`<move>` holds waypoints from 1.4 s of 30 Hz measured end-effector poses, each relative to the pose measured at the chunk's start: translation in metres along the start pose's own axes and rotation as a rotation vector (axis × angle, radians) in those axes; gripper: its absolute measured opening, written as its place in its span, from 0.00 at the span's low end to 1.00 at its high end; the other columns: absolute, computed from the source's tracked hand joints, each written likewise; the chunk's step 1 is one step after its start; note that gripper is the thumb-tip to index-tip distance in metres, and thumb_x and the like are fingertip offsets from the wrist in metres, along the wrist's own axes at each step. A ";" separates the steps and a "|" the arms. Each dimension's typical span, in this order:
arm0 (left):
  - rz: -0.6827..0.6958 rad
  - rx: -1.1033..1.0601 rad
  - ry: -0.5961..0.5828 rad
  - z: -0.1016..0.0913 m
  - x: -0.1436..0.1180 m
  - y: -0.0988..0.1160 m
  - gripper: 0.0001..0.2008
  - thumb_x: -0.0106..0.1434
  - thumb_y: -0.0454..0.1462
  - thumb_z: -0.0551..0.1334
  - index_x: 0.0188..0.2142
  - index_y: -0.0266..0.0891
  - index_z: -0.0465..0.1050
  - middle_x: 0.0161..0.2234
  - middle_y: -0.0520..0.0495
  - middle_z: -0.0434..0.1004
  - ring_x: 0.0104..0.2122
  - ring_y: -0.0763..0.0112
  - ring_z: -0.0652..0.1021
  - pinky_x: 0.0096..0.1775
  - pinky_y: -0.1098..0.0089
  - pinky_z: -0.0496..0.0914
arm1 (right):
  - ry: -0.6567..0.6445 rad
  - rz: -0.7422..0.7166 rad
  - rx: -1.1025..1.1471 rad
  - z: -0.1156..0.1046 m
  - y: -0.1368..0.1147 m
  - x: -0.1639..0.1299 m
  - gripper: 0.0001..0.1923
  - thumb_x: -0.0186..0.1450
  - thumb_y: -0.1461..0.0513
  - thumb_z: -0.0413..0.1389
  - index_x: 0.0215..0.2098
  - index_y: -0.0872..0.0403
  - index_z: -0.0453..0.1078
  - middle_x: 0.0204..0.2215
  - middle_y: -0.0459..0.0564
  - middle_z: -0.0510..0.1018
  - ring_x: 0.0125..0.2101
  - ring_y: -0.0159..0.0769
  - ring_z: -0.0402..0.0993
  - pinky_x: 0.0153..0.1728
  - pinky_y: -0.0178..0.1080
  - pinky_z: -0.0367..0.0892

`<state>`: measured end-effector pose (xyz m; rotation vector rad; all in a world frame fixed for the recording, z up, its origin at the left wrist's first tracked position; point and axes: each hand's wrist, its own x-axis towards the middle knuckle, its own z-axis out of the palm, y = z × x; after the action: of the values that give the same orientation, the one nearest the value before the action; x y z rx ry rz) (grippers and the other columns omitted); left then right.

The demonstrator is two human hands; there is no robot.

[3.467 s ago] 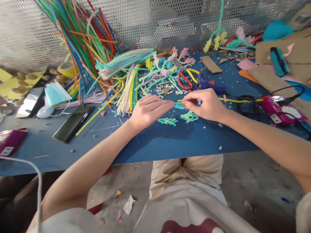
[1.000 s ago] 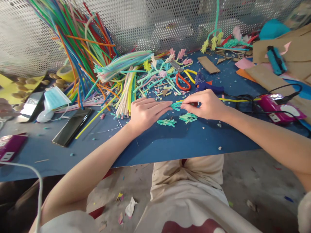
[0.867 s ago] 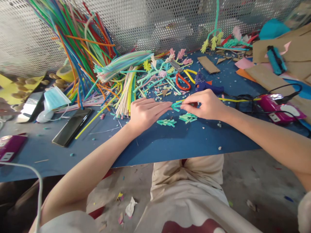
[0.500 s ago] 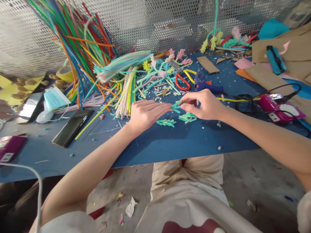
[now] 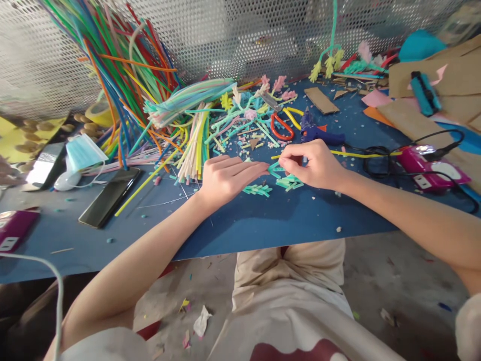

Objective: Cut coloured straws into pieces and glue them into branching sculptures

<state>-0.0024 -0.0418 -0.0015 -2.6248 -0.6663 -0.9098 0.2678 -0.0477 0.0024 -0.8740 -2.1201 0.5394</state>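
Note:
Both hands meet over the blue table at a small bent piece of green pipe cleaner [image 5: 276, 169]. My left hand [image 5: 229, 179] has its fingers long and pressed together, their tips on the left end of the piece; its thumb is hidden. My right hand [image 5: 313, 164] pinches the other end between thumb and forefinger, the remaining fingers curled. Just below the hands lie two small clusters of cut green pipe cleaner, a left cluster [image 5: 258, 190] and a right cluster [image 5: 289, 182], the latter partly under my right hand.
Behind the hands are red-handled scissors [image 5: 281, 126], a blue glue gun [image 5: 319, 133] and scattered pipe cleaner cuttings. Tall bundles of pipe cleaners [image 5: 124, 85] stand left, near a phone [image 5: 109, 198]. A pink power strip [image 5: 432, 168] with cables lies right. Another person's hand [image 5: 4, 173] shows far left.
My right thumb and forefinger have closed more tightly on the green piece, and less of it shows. My left fingertips have shifted slightly right. Elsewhere things lie as before.

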 end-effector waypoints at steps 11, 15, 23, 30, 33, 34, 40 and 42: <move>-0.013 0.027 -0.038 -0.002 0.000 -0.001 0.11 0.74 0.47 0.64 0.51 0.52 0.83 0.40 0.49 0.88 0.27 0.72 0.81 0.27 0.68 0.66 | -0.007 0.002 -0.011 0.000 0.000 -0.001 0.11 0.69 0.60 0.56 0.30 0.54 0.75 0.21 0.42 0.77 0.21 0.28 0.69 0.29 0.34 0.63; 0.002 0.021 -0.013 -0.001 -0.001 -0.001 0.11 0.74 0.45 0.64 0.51 0.52 0.83 0.41 0.49 0.88 0.27 0.72 0.81 0.27 0.68 0.66 | -0.016 0.007 -0.020 0.000 0.000 0.000 0.11 0.69 0.59 0.56 0.31 0.54 0.76 0.21 0.43 0.76 0.21 0.28 0.69 0.29 0.34 0.62; 0.056 0.077 0.081 0.000 0.002 -0.001 0.09 0.72 0.41 0.67 0.50 0.48 0.82 0.40 0.52 0.89 0.28 0.74 0.83 0.28 0.70 0.68 | -0.051 0.069 -0.040 -0.004 0.002 -0.001 0.15 0.68 0.52 0.60 0.31 0.54 0.77 0.23 0.45 0.79 0.23 0.31 0.70 0.29 0.36 0.62; 0.036 0.054 0.134 0.000 0.003 0.000 0.09 0.70 0.38 0.69 0.49 0.45 0.82 0.38 0.53 0.88 0.30 0.73 0.85 0.31 0.71 0.71 | -0.027 0.026 -0.104 -0.006 0.006 -0.001 0.14 0.69 0.54 0.58 0.34 0.54 0.80 0.24 0.45 0.80 0.22 0.30 0.69 0.29 0.37 0.61; 0.025 0.065 0.125 0.000 0.004 0.000 0.07 0.70 0.39 0.69 0.47 0.45 0.82 0.36 0.54 0.88 0.30 0.73 0.85 0.31 0.71 0.71 | -0.024 0.008 -0.119 -0.006 0.007 -0.001 0.14 0.70 0.54 0.58 0.34 0.54 0.80 0.24 0.45 0.80 0.22 0.30 0.69 0.29 0.37 0.60; 0.016 0.071 0.112 -0.001 0.004 0.000 0.07 0.71 0.40 0.68 0.47 0.45 0.83 0.36 0.53 0.88 0.29 0.73 0.85 0.31 0.71 0.72 | -0.024 0.003 -0.124 -0.006 0.008 -0.001 0.15 0.70 0.54 0.58 0.34 0.54 0.80 0.25 0.45 0.81 0.22 0.30 0.69 0.29 0.37 0.60; 0.010 0.050 0.102 0.000 0.004 -0.001 0.08 0.71 0.38 0.68 0.48 0.44 0.82 0.38 0.52 0.89 0.30 0.72 0.85 0.32 0.71 0.73 | -0.036 -0.002 -0.139 -0.007 0.010 -0.001 0.16 0.71 0.53 0.56 0.35 0.53 0.81 0.25 0.45 0.82 0.22 0.31 0.69 0.29 0.37 0.61; -0.002 0.030 0.098 0.001 0.004 -0.001 0.08 0.72 0.38 0.67 0.49 0.43 0.82 0.39 0.50 0.89 0.31 0.72 0.85 0.33 0.71 0.74 | -0.035 0.009 -0.143 -0.007 0.011 0.000 0.16 0.71 0.53 0.56 0.34 0.53 0.81 0.24 0.45 0.81 0.22 0.31 0.70 0.29 0.38 0.61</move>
<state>0.0000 -0.0390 0.0005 -2.5351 -0.6533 -1.0131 0.2783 -0.0398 -0.0004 -0.9603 -2.2093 0.4144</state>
